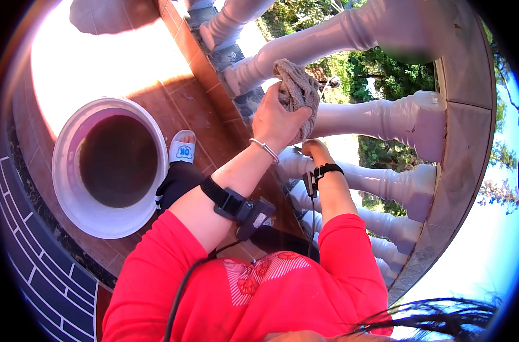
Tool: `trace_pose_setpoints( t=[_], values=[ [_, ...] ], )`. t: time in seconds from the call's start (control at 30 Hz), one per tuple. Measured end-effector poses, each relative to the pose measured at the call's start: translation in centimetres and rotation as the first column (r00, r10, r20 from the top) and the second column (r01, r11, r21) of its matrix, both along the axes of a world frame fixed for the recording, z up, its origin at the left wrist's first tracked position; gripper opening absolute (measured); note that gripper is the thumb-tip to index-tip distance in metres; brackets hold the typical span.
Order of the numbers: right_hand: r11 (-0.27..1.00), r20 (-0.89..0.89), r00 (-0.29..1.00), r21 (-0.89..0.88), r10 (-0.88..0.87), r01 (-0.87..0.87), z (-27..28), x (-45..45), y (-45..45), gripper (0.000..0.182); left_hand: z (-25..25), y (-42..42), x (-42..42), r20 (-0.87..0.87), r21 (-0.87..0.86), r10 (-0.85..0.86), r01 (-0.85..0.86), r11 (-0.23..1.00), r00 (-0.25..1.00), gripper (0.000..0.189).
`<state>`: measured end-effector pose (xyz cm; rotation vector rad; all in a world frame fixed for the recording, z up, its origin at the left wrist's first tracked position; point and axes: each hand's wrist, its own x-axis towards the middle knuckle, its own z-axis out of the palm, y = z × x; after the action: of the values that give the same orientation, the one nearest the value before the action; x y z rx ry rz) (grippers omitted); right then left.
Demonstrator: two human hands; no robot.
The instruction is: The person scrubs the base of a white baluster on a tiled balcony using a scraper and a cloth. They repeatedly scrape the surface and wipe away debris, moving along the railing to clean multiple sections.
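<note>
A bunched, damp-looking brown-grey cloth (301,96) is in my left hand (276,115), pressed against the side of a glazed white baluster (353,117). The thumb lies across the cloth, and a silver bangle is on that wrist. My right hand (314,147) is lower down by the same row of balusters, just below the cloth. Its fingers are bent away and mostly hidden, so whether it grips a baluster cannot be told. A black strap with a small device is on that wrist.
A large white plastic bucket (110,222) of dark, murky water stands on the brown tiled floor (165,96) at the left, beside my slippered foot (183,147). More balusters (387,179) run under a curved tiled handrail (469,128). Cables hang from the devices on my arms.
</note>
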<state>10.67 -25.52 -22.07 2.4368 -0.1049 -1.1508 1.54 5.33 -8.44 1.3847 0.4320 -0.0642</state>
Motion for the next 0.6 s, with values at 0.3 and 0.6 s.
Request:
trace_pose_setpoints(
  t=[0.3, 0.6],
  values=[
    [0.988, 0.05, 0.989, 0.062, 0.137, -0.14, 2.5, -0.6, 3.1, 0.031, -1.0, -0.3, 0.1, 0.046, 0.036, 0.088, -0.09, 0.995, 0.995, 0.077],
    [0.909, -0.045, 0.922, -0.156, 0.385, -0.387, 0.9, 0.4, 6.4, 0.029, -0.7, -1.1, 0.0, 0.027, 0.021, 0.027, -0.027, 0.999, 0.999, 0.078]
  ],
)
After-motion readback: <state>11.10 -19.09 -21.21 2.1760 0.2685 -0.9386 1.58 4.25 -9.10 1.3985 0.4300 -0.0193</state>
